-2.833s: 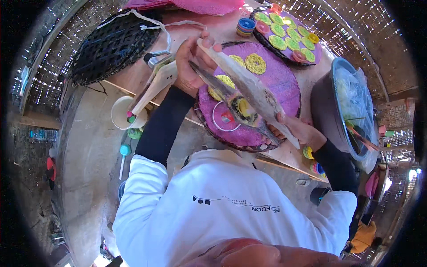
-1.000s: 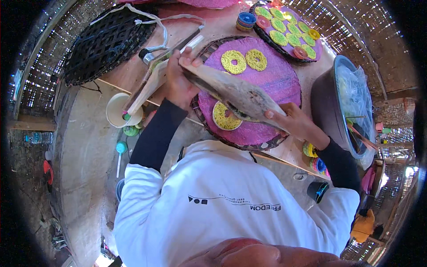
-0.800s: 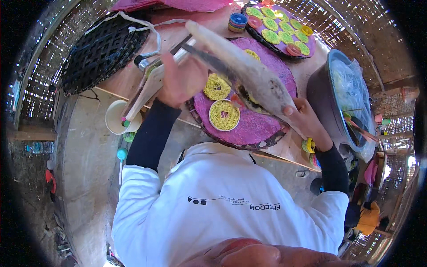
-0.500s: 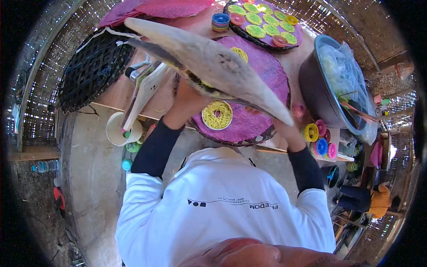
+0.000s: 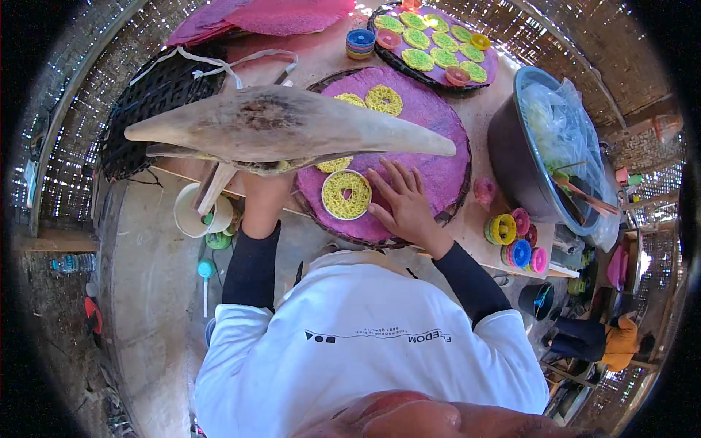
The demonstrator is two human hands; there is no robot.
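A large, pale wooden hand press [image 5: 270, 128], pointed at both ends, is held up above the left side of a round tray lined with pink cloth [image 5: 431, 146]. My left hand [image 5: 264, 193] is beneath it and appears to grip it, its fingers hidden by the wood. My right hand [image 5: 401, 197] is open, fingers spread over the cloth, nothing in it. Beside its fingertips, a round pale-rimmed mould [image 5: 346, 214] holds a ring of yellow noodle strands [image 5: 336, 193]. Another yellow noodle ring [image 5: 383, 101] lies farther back, with others partly covered by the press.
A second tray of yellow-green rings [image 5: 431, 40] is at the back. A big tub with plastic bags [image 5: 504, 153] stands right, near stacked coloured moulds [image 5: 520, 252]. A black woven tray [image 5: 135, 109] and white bucket [image 5: 182, 219] are left. A person [image 5: 621, 343] is far right.
The press has swung left and levelled. My right hand has left its right end and come down, open, onto the pink cloth beside the mould.
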